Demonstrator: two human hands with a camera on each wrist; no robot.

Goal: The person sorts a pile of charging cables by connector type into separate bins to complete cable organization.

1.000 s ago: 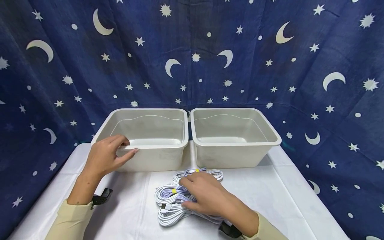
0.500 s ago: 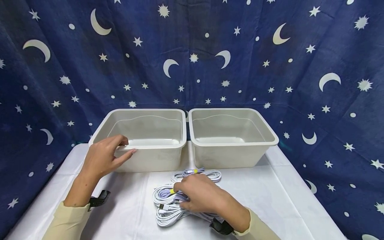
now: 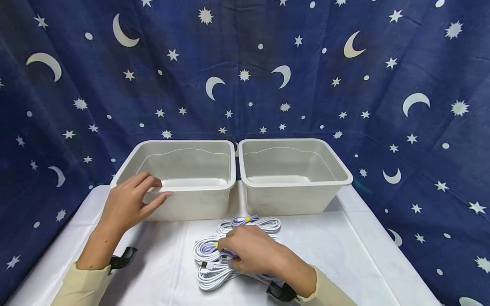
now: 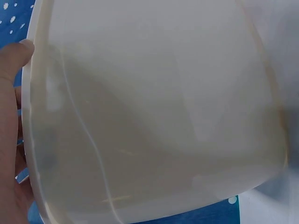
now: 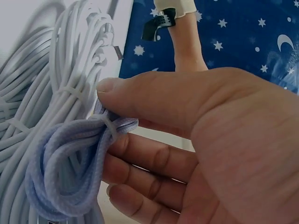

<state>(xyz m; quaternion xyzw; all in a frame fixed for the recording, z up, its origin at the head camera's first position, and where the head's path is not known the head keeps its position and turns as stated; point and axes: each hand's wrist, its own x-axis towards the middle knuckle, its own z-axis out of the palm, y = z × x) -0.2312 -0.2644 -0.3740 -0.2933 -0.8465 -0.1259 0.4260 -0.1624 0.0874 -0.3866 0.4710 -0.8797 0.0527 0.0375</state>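
Note:
My left hand [image 3: 126, 202] holds the front rim of the left grey plastic bin [image 3: 206, 204], fingers over the inside and thumb outside. In the left wrist view the thumb [image 4: 23, 51] lies at the edge of the bin wall [image 4: 154, 102]. On the cloth, my right hand [image 3: 250, 250] pinches a coiled lavender braided cable [image 5: 72, 163], tied with a small band. Under and around it lie several bundled white cables [image 3: 212, 278], one with a USB plug [image 3: 204, 264]. Another lavender coil [image 3: 245, 219] with a yellow tie tops the far bundle.
A second grey bin [image 3: 287, 199] stands just right of the first, a narrow gap between them. Both stand at the back of a table with a white cloth [image 3: 344, 263]. Behind hangs a blue curtain [image 3: 245, 55] with moons and stars.
The right hand has shifted slightly left over the lavender coil, its fingers now covering more of the yellow tie. The left hand stays at the bin rim. The head view has turned a little.

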